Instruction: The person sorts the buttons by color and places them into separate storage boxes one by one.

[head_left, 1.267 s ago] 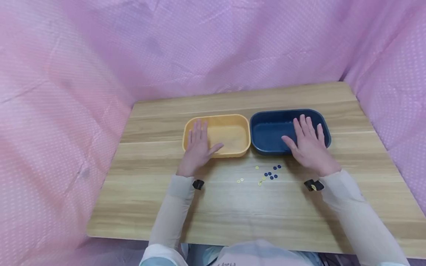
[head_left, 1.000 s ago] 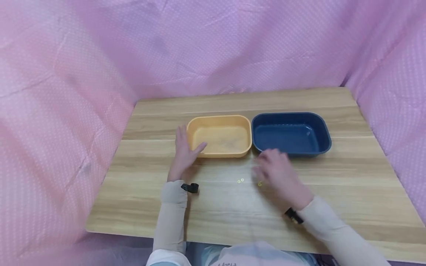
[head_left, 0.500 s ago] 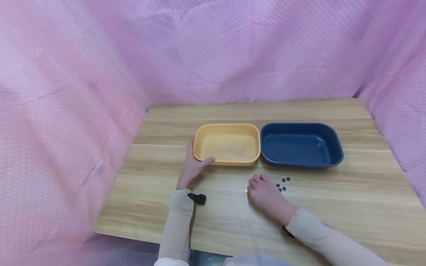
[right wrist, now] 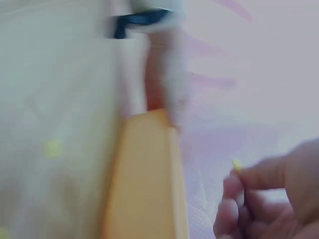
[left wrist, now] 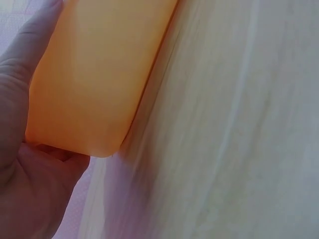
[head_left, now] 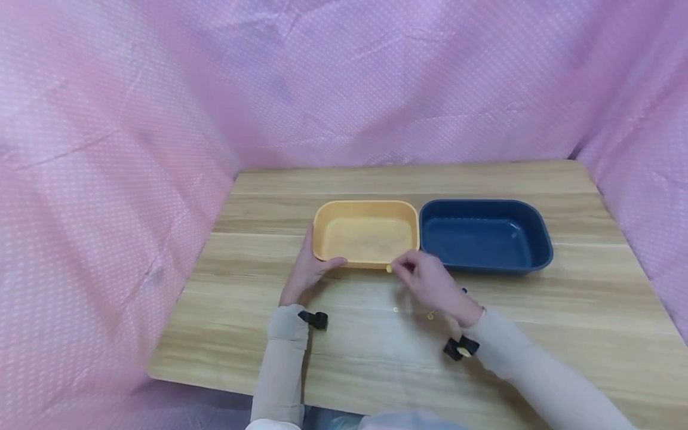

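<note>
My left hand [head_left: 309,266] grips the near left corner of a yellow rectangular container [head_left: 365,264], thumb along the front wall and fingers round the side. In the left wrist view the thumb lies along the container's orange-looking wall [left wrist: 99,79]. Between thumb and forefinger, my right hand [head_left: 427,283] pinches a small yellow button [head_left: 389,269] right at the container's near right edge. The right wrist view shows only the edge of that button [right wrist: 237,163] sticking out from the fingertips. Yellow buttons lie on the table, one [head_left: 395,309] left of the right hand and some [head_left: 431,315] under its wrist.
A dark blue container [head_left: 486,270] stands against the yellow one's right side. A dark blue button [head_left: 464,290] peeks out beside the right wrist, which hides others near it. Both stand on a wooden table [head_left: 376,358], with pink bubble-wrap sheeting [head_left: 344,89] behind.
From open above the containers, the left hand has moved to grip the yellow one's corner. My right hand went down to the buttons, then up to the yellow container with a yellow button.
</note>
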The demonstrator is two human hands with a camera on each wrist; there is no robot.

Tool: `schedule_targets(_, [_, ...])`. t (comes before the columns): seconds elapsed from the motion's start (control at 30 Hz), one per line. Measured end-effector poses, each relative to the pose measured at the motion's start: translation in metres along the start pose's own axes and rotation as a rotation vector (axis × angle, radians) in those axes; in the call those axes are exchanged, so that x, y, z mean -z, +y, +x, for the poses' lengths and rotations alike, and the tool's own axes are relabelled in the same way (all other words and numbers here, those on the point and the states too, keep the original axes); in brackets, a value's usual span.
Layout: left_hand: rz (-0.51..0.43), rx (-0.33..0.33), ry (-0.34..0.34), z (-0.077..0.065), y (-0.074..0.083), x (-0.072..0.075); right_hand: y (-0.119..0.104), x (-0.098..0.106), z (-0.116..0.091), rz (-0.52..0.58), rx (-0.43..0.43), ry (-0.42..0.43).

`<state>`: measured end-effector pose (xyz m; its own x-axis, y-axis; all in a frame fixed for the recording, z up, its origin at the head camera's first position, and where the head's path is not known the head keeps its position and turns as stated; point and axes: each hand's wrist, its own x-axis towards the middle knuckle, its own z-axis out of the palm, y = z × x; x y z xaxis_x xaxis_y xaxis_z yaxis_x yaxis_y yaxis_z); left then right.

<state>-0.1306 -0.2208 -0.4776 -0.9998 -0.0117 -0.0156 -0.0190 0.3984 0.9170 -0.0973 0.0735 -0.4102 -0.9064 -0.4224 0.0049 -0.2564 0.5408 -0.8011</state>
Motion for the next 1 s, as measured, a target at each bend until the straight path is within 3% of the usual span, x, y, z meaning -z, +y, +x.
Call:
schedule_targets(0.07, [-0.002, 0.003, 0.004, -0.001, 0.001, 0.002, -0.003, 0.007, 0.014, 0.071, -0.059, 0.028])
schedule_targets(0.23, [-0.001, -0.008, -0.021, 0.001, 0.001, 0.002, 0.003, 0.014, 0.039, 0.090, -0.141, 0.091])
schedule_targets(0.37, [-0.006, -0.009, -0.023, 0.002, 0.001, 0.001, 0.007, 0.014, 0.039, 0.050, -0.125, 0.160])
schedule_targets(0.43, [-0.012, -0.015, -0.023, 0.002, 0.001, 0.002, 0.006, 0.009, 0.030, -0.068, -0.024, 0.167])
schedule_targets(0.5, [-0.010, -0.014, -0.018, 0.001, 0.001, 0.003, 0.004, 0.000, 0.014, -0.277, 0.119, 0.124])
schedule_targets(0.6, [0.001, -0.005, -0.020, 0.000, 0.001, 0.004, 0.007, -0.021, -0.012, -0.617, 0.323, -0.003])
schedule_targets(0.7, [0.017, 0.013, -0.008, -0.003, 0.002, 0.006, 0.013, -0.044, -0.029, -0.853, 0.437, -0.123])
schedule_targets(0.87, [0.013, 0.010, -0.003, -0.003, 0.003, 0.007, 0.017, -0.060, -0.035, -1.048, 0.558, -0.100])
schedule_targets(1.0, [0.014, -0.001, -0.025, -0.003, 0.004, 0.004, 0.016, -0.061, -0.036, -1.066, 0.548, -0.119])
